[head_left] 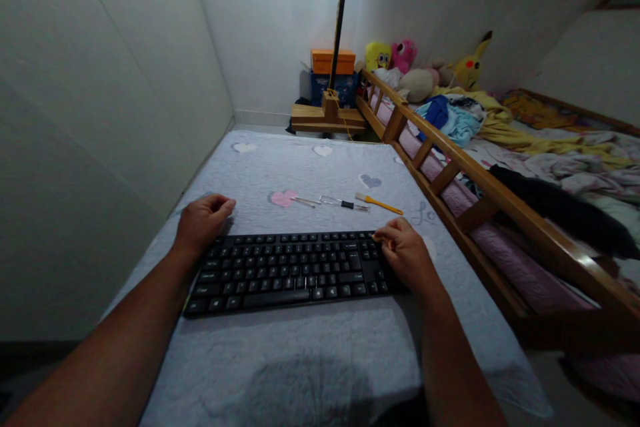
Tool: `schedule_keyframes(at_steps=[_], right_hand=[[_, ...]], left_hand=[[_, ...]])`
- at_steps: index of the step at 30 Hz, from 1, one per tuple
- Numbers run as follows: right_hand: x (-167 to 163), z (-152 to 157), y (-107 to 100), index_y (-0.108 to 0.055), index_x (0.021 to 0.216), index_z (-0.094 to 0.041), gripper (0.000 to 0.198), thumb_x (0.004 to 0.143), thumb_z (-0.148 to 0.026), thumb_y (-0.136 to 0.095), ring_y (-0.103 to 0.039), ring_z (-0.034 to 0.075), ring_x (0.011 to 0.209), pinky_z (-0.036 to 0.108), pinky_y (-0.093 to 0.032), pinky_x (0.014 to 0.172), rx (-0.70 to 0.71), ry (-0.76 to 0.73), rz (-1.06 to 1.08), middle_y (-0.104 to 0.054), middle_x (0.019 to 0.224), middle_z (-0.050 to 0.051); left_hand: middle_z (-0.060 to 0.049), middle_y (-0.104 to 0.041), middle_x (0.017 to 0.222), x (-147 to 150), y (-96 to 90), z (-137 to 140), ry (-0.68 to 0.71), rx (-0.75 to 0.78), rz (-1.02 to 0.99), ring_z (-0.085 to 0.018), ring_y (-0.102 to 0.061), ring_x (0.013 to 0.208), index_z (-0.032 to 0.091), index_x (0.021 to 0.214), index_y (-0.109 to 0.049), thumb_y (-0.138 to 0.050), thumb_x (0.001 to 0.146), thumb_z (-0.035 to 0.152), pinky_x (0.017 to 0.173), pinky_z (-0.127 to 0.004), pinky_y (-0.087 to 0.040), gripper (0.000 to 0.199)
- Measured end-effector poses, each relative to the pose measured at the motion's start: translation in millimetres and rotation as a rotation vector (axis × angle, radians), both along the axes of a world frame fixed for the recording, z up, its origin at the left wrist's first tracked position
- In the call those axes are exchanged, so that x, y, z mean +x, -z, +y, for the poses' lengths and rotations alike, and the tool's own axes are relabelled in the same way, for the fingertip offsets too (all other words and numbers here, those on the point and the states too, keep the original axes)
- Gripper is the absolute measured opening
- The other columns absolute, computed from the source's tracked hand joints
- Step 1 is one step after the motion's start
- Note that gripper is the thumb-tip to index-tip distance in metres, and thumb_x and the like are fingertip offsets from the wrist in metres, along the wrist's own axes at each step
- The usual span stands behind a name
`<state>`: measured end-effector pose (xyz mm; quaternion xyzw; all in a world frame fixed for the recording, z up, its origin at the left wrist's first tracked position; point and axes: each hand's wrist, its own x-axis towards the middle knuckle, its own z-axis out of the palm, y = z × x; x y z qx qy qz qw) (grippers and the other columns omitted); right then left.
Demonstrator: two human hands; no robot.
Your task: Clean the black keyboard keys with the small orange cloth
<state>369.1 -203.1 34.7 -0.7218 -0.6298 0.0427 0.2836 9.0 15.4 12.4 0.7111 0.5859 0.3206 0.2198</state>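
Observation:
A black keyboard lies on the pale quilted cover, slightly turned. Beside its upper left corner rests my left hand, fingers curled in and thumb against the index finger, with nothing visible between them. My right hand is over the right-hand keys and hides much of the number pad. Its thumb and fingertips are pinched together above the navigation keys; whatever they hold is too small to make out. Beyond the keyboard lie thin white cotton swabs, a wire keycap puller with a black grip, and a brush with a yellow handle.
A wooden bed rail runs along the right, with clothes and plush toys behind it. At the far end stand a wooden base with a dark pole and an orange box. A pale wall closes the left side.

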Motion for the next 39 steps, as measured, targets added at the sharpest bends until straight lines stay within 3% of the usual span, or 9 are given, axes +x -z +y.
schedule_keyframes(at_steps=[3,6,19,28,39], right_hand=[[-13.7,0.4,-2.8,-0.072,0.088,-0.02,0.029,0.08,-0.002,-0.052,-0.056,0.015,0.081,0.027,-0.045,0.073,-0.038,-0.111,0.008,-0.056,0.09,0.003],[-19.2,-0.2,-4.7,-0.072,0.089,-0.019,0.029,0.08,-0.001,-0.052,-0.056,0.016,0.082,0.027,-0.045,0.074,-0.066,-0.127,-0.028,-0.056,0.092,0.004],[2.2,-9.5,-1.2,-0.071,0.085,-0.02,0.025,0.077,-0.003,-0.054,-0.055,0.016,0.077,0.028,-0.044,0.071,-0.062,0.045,-0.072,-0.054,0.088,0.003],[-23.6,-2.0,-3.6,-0.072,0.088,-0.019,0.03,0.079,0.0,-0.051,-0.055,0.017,0.082,0.027,-0.045,0.073,-0.048,-0.133,-0.08,-0.055,0.089,0.004],[-1.6,-10.1,0.8,-0.073,0.085,-0.019,0.028,0.079,-0.002,-0.052,-0.055,0.017,0.081,0.028,-0.044,0.072,-0.041,-0.004,-0.113,-0.055,0.089,0.005]], left_hand=[[-0.005,-0.07,0.075,1.0,-1.7,-1.0,-0.01,-0.003,-0.003,-0.02,-0.062,0.069,0.018,0.076,-0.067,-0.055,0.075,0.049,0.068,-0.03,-0.046,0.033],[-0.004,-0.07,0.075,0.7,-0.3,-0.8,-0.016,-0.003,0.003,-0.019,-0.061,0.07,0.019,0.077,-0.067,-0.055,0.075,0.05,0.068,-0.03,-0.046,0.033],[-0.003,-0.068,0.072,0.2,0.3,-0.9,-0.007,0.0,-0.005,-0.019,-0.06,0.067,0.02,0.075,-0.066,-0.055,0.075,0.05,0.066,-0.03,-0.044,0.033],[-0.003,-0.068,0.074,-2.0,3.6,2.8,-0.015,-0.018,0.022,-0.018,-0.061,0.072,0.018,0.08,-0.067,-0.054,0.076,0.051,0.069,-0.028,-0.044,0.036],[-0.002,-0.068,0.074,-0.6,1.0,1.1,-0.01,-0.011,0.024,-0.018,-0.059,0.07,0.018,0.078,-0.066,-0.054,0.075,0.051,0.071,-0.028,-0.044,0.035]])
